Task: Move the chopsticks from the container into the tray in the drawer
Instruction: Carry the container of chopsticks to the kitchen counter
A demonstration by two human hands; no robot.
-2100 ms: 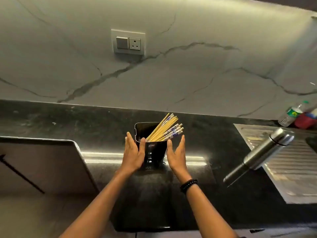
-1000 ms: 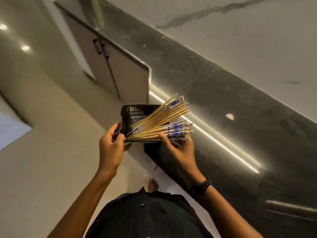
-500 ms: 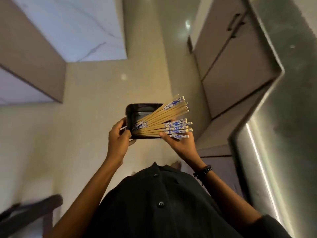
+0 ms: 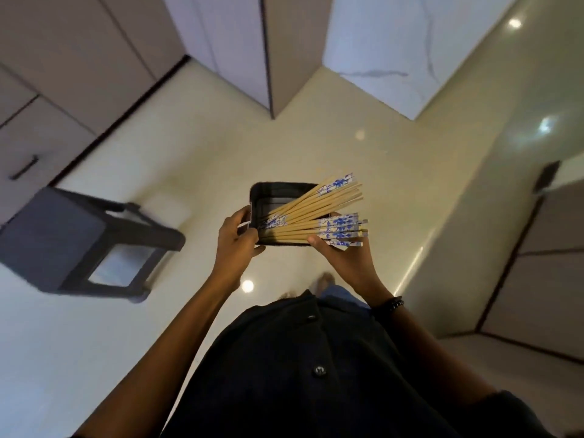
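A black rectangular container (image 4: 278, 192) is held in the air in front of my chest, its open mouth toward the camera. Several wooden chopsticks (image 4: 316, 216) with blue-and-white patterned ends fan out of it to the right. My left hand (image 4: 235, 245) grips the container's left wall, thumb on the rim. My right hand (image 4: 343, 259) holds its right side from below, with the thumb lying against the lowest chopsticks. No drawer or tray is in view.
Below lies a glossy cream floor (image 4: 240, 143). A dark stool (image 4: 72, 241) stands on it at the left. Grey cabinets with a dark handle (image 4: 23, 167) line the left, and more cabinet fronts (image 4: 543, 273) stand at the right. A white marble wall (image 4: 395, 49) rises ahead.
I lifted the container off the dark counter and turned away from it. The view has swung round to the floor, the stool and the cabinets; my grip on the container is unchanged.
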